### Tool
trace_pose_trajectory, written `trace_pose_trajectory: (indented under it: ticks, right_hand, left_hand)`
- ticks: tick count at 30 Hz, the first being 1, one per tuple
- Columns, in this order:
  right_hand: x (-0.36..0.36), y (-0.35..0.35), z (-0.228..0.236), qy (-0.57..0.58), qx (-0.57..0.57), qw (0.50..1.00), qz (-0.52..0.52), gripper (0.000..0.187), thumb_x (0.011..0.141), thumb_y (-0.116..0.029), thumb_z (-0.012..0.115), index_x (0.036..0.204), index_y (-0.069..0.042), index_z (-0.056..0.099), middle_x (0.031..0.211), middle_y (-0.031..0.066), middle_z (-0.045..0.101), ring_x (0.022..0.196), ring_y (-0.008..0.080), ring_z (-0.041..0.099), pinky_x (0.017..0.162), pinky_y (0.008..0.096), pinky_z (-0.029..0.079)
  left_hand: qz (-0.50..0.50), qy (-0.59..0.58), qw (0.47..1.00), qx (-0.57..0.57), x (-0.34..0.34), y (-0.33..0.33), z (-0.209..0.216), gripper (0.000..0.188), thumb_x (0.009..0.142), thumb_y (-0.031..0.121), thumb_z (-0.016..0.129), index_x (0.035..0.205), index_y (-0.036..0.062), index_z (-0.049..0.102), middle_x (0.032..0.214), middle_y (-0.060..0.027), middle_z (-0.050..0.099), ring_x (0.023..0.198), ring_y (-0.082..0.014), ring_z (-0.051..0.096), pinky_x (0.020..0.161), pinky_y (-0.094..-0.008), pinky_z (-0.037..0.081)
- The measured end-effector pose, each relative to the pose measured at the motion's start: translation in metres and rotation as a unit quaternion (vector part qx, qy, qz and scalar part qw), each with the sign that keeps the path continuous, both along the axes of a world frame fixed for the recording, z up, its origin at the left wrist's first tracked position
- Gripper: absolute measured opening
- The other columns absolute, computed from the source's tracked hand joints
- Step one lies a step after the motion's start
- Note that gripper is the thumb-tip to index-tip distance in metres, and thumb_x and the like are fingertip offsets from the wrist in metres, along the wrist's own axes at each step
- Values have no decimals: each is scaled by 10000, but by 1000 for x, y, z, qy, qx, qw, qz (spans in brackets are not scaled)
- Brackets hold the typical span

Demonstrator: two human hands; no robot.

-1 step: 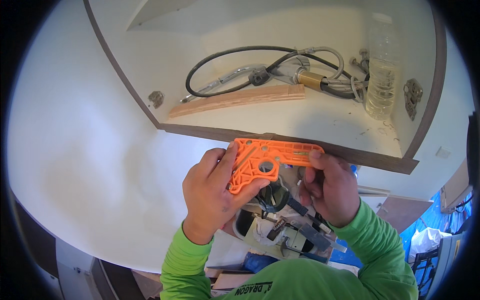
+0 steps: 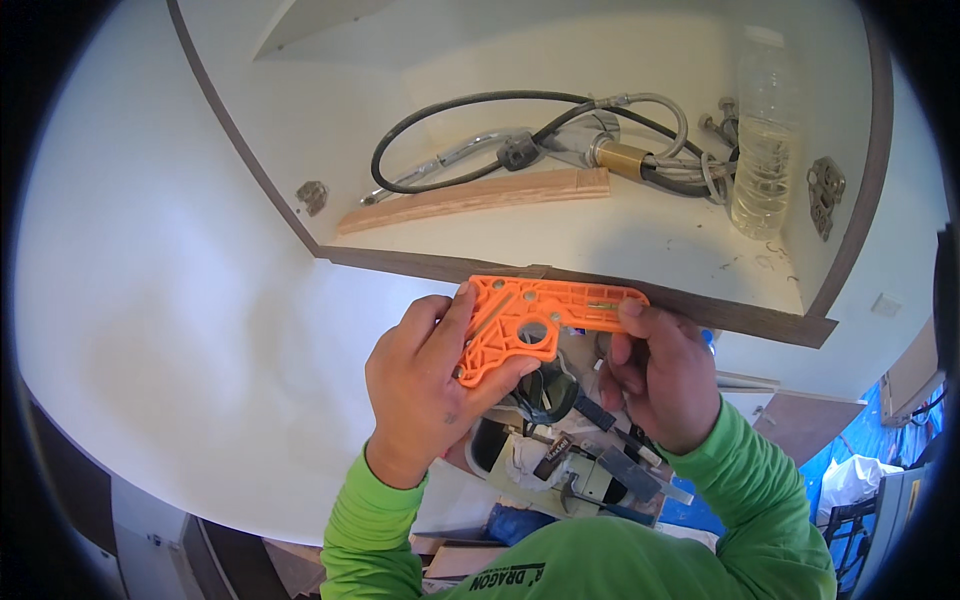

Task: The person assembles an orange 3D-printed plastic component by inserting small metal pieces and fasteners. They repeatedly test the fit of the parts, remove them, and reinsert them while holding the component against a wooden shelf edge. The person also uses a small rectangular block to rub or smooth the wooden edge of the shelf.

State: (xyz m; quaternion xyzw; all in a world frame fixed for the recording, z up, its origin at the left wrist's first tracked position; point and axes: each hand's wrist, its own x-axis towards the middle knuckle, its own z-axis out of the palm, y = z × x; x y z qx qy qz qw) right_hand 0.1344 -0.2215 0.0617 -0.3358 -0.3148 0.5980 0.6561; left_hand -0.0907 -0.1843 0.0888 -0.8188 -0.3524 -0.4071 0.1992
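An orange plastic drill-guide jig [image 2: 498,318], ribbed and roughly L-shaped, lies along the front edge strip of an open cabinet. It has one large round hole and several small metal-lined ones. My left hand [image 2: 415,375] grips its wide left part, with the thumb below and a finger along the top. At the narrow right end, the thumb of my right hand [image 2: 665,375] presses on the jig beside a small greenish insert. The other right fingers are curled, partly hidden behind the thumb. The dark wood-look edge strip [image 2: 720,312] runs right behind the jig.
Inside the cabinet lie a wooden strip [image 2: 475,200], a black hose [image 2: 440,103], a chrome tap with braided hoses [image 2: 605,155] and a clear bottle [image 2: 765,180]. Metal hinge plates [image 2: 826,198] sit on its side walls. Below my hands is a cluttered surface with tools [image 2: 625,470].
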Motion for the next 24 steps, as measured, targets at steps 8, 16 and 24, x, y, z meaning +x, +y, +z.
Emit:
trace_pose_trajectory:
  ticks: [8, 16, 24]
  right_hand:
    - [4, -2, 0, 2, -3, 1000, 7, 323, 990, -286, 601, 778, -48, 547, 631, 26, 466, 462, 143, 417, 430, 365, 465]
    - [20, -16, -4, 1, -1, 1000, -15, 384, 996, -297, 617, 728, -26, 570, 597, 58, 470, 463, 166, 438, 477, 366, 479]
    - [24, -17, -7, -6, -9, 1000, -14, 373, 998, -295, 604, 739, -29, 571, 593, 51, 463, 461, 163, 416, 464, 368, 467]
  left_hand:
    - [-13, -11, 1000, 0, 2, 0, -2, 780, 669, 441, 935, 1228, -49, 699, 954, -99, 642, 696, -242, 639, 604, -337, 528]
    - [-26, 13, 1000, 7, 17, -1, -3, 805, 661, 494, 927, 1221, -39, 704, 966, -87, 640, 698, -224, 633, 606, -324, 527]
    - [-16, -1, 1000, 2, 17, -3, -15, 833, 655, 506, 928, 1252, -23, 689, 983, -79, 638, 693, -223, 630, 598, -325, 521]
